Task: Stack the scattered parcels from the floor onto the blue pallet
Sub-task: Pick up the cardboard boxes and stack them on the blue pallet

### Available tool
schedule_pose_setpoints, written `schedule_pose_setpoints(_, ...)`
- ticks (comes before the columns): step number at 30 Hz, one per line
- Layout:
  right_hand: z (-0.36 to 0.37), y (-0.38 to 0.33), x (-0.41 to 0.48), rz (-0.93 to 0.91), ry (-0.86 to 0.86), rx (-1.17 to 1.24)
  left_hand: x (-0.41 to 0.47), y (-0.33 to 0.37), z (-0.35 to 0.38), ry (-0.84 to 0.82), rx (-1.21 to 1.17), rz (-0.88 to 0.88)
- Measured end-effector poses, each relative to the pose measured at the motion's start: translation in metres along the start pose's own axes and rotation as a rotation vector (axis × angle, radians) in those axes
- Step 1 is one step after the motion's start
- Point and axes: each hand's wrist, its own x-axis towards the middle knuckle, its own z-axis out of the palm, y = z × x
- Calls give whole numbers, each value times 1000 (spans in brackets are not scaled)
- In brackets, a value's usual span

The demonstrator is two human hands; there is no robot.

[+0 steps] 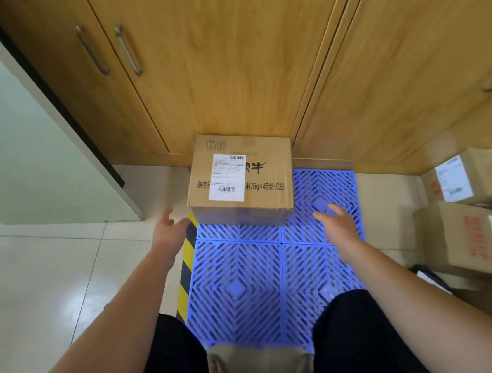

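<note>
Parcel (240, 181) sits just beyond both empty hands (253, 226).

Person: bare forearms, no sleeves in view; left hand (169, 231) and right hand (339, 226) ungloved; black trousers (357, 338) at lower frame.

Place: we take it for an office storeroom.
Evidence: wooden cabinets (231, 71), tiled floor (41, 273), blue pallet (260, 287), labelled parcels (468, 214), hazard tape (186, 266).
</note>
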Motion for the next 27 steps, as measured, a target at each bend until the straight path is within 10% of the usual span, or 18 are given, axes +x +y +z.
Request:
schedule_pose_setpoints(18, -313, -132, -501, 92, -242, 273, -564, 238, -76, -495, -65, -11)
schedule_pose_setpoints(27, -416, -25, -620, 94, 181, 586, -671, 179, -41, -693, -2, 117)
